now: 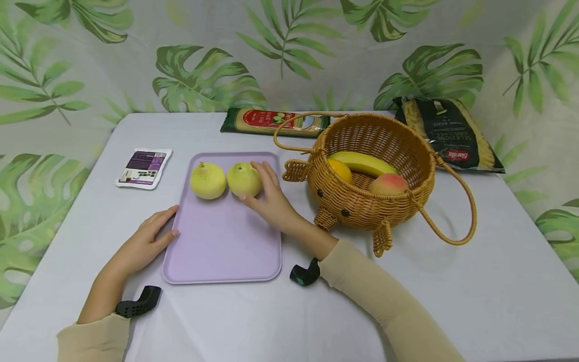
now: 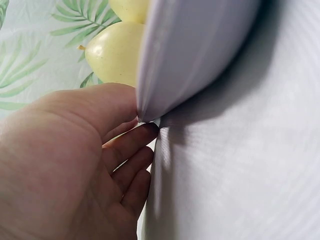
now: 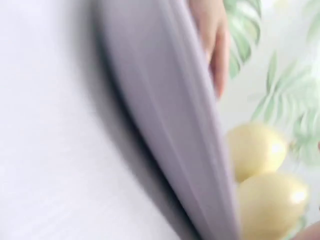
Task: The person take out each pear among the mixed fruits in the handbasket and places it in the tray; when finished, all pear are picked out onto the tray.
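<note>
Two pale yellow-green, pear-like fruits stand side by side on the upper part of a lilac tray: the left fruit [image 1: 207, 181] and the right fruit [image 1: 242, 181]. My right hand [image 1: 273, 203] reaches in from the right, its fingers fairly straight at the right fruit's upper right side and the thumb at its lower front. Only slivers of that hand show in the right wrist view. At the tray [image 1: 221, 251], my left hand [image 1: 140, 246] touches the left edge with extended fingers and thumb. The left wrist view shows its thumb [image 2: 110, 102] against the rim.
A wicker animal basket [image 1: 371, 201] with looped handles stands right of the tray, holding a banana [image 1: 368, 163], an orange fruit [image 1: 340, 171] and a peach [image 1: 389, 184]. Behind lie a green-and-red packet [image 1: 258, 120] and a pasta bag [image 1: 448, 133]. A purple-white packet [image 1: 145, 168] lies left.
</note>
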Demonstrator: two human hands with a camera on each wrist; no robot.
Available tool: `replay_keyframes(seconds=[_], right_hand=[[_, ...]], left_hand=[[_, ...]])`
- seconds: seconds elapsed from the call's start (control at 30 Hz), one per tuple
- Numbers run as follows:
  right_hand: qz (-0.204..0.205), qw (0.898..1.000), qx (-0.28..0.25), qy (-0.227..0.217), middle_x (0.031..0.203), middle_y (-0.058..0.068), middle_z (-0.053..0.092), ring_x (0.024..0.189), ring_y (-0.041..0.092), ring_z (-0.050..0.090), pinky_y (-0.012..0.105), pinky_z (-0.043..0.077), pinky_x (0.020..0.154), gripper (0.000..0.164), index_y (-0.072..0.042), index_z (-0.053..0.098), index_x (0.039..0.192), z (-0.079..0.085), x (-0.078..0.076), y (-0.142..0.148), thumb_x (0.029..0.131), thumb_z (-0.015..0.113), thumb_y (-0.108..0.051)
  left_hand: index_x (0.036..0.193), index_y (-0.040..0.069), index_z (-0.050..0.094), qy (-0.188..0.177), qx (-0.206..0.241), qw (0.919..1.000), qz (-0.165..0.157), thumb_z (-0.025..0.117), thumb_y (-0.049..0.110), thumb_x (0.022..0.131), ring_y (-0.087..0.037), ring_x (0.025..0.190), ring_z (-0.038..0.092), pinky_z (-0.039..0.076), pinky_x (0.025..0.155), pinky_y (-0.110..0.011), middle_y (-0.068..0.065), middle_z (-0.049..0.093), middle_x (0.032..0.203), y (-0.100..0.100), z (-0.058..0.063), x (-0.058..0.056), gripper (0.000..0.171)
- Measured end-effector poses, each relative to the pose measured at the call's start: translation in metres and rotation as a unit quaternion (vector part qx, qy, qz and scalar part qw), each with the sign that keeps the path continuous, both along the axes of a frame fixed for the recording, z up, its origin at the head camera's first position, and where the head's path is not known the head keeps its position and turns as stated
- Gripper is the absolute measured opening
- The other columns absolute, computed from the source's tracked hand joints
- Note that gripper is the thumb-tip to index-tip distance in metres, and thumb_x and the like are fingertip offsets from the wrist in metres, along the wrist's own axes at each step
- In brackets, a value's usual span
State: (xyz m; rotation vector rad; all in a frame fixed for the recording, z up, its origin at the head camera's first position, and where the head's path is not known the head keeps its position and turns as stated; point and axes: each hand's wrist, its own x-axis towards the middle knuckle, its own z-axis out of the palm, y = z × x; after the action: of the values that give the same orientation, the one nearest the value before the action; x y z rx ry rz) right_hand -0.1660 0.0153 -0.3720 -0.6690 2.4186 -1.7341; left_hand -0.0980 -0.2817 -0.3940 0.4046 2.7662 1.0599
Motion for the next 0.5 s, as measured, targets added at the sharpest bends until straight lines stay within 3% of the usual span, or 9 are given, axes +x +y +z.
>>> replay_keyframes(seconds=[0.1,0.27,0.4,0.5], right_hand=[[0.011,0.999,0.020,0.030,0.149,-0.001,-0.002,0.134,0.017,0.000,0.054,0.015,0.101,0.071,-0.025,0.020,0.142,0.012,0.018,0.012,0.085,0.061,-0.027],[0.063,0.992,0.036,0.100,0.149,-0.001,0.000,0.134,0.014,-0.003,0.054,0.018,0.101,0.067,-0.017,0.022,0.141,0.028,0.048,0.037,0.086,0.060,-0.023],[0.092,0.981,0.067,0.159,0.149,0.001,0.002,0.135,0.020,-0.003,0.054,0.017,0.102,0.065,-0.013,0.022,0.140,0.038,0.072,0.062,0.088,0.057,-0.027],[0.098,0.967,0.094,0.216,0.149,0.004,0.005,0.135,0.026,0.001,0.051,0.016,0.104,0.063,-0.012,0.023,0.140,0.049,0.087,0.084,0.090,0.051,-0.038]], left_hand=[[0.144,0.010,0.021,0.003,-0.003,1.0000,0.001,0.049,0.027,0.093,-0.045,0.126,0.018,0.016,0.096,-0.063,-0.024,0.026,0.139,0.000,-0.001,-0.001,0.060],[0.143,0.009,0.022,0.011,-0.004,0.9999,-0.001,0.049,0.027,0.094,-0.045,0.126,0.018,0.016,0.096,-0.063,-0.024,0.027,0.139,-0.002,-0.002,0.000,0.059],[0.143,0.007,0.022,0.010,0.001,0.9999,-0.002,0.049,0.026,0.093,-0.045,0.126,0.019,0.017,0.096,-0.063,-0.025,0.025,0.138,-0.002,-0.002,0.002,0.060],[0.142,0.004,0.022,0.032,0.004,0.9995,-0.005,0.051,0.022,0.093,-0.046,0.125,0.019,0.017,0.096,-0.063,-0.026,0.024,0.138,0.000,0.001,0.003,0.060]])
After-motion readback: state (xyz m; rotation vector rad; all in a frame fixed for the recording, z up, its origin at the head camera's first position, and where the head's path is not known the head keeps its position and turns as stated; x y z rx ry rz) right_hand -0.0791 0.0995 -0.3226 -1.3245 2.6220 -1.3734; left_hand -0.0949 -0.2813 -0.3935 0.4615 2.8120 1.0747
